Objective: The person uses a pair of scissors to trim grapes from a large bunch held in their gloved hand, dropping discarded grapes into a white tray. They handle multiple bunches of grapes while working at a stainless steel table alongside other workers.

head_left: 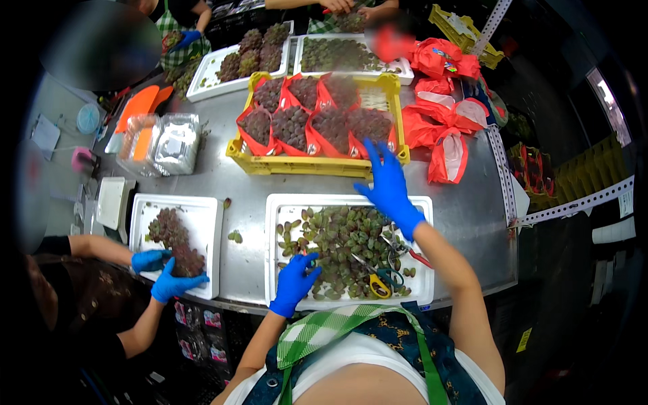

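My right hand, in a blue glove, reaches over the near rim of a yellow plastic crate. Its fingers are spread, with the tips at a bunch of dark grapes in red paper wrapping; whether they touch it is unclear. My left hand, also gloved in blue, hovers at the left side of a white tray, its fingers apart and slightly bent. Loose green and reddish grapes cover much of that tray. On them lie yellow-and-teal-handled scissors and red-handled snips.
To the left, a co-worker's gloved hands handle grapes in another white tray. Clear plastic boxes stand behind it. Red wrappers lie right of the crate. More trays and co-workers are across the metal table.
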The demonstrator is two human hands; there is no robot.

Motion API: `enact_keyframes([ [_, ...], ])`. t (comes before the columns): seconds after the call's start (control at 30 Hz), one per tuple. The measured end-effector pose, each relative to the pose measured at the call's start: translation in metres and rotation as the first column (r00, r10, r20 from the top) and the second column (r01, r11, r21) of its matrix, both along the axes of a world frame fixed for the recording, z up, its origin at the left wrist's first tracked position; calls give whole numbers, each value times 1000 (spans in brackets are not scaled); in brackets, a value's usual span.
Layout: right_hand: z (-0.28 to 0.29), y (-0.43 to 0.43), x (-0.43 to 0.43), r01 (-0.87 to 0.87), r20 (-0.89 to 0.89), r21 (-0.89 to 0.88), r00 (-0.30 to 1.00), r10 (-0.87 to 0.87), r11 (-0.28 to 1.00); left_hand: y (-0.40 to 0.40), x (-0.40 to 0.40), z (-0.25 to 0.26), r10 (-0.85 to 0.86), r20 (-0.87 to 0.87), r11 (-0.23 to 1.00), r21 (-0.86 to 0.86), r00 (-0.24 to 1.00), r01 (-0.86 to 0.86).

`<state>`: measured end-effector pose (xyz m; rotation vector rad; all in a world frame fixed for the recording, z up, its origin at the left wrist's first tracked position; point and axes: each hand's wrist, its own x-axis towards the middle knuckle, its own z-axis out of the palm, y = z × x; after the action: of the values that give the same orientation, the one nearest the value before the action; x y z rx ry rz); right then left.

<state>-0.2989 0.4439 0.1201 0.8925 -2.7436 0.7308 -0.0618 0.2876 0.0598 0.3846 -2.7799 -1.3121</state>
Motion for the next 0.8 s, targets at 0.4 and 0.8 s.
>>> enact_keyframes([
  [0.4, -65, -27, -153, 99, 252, 37, 962, -106, 994, 6, -5, 4, 16, -31, 978, 210, 999, -9],
  [0.8, -30, -8, -168, 620, 798, -442, 601, -32, 648, 1, -29, 23, 37, 13, 960, 276, 999, -39],
])
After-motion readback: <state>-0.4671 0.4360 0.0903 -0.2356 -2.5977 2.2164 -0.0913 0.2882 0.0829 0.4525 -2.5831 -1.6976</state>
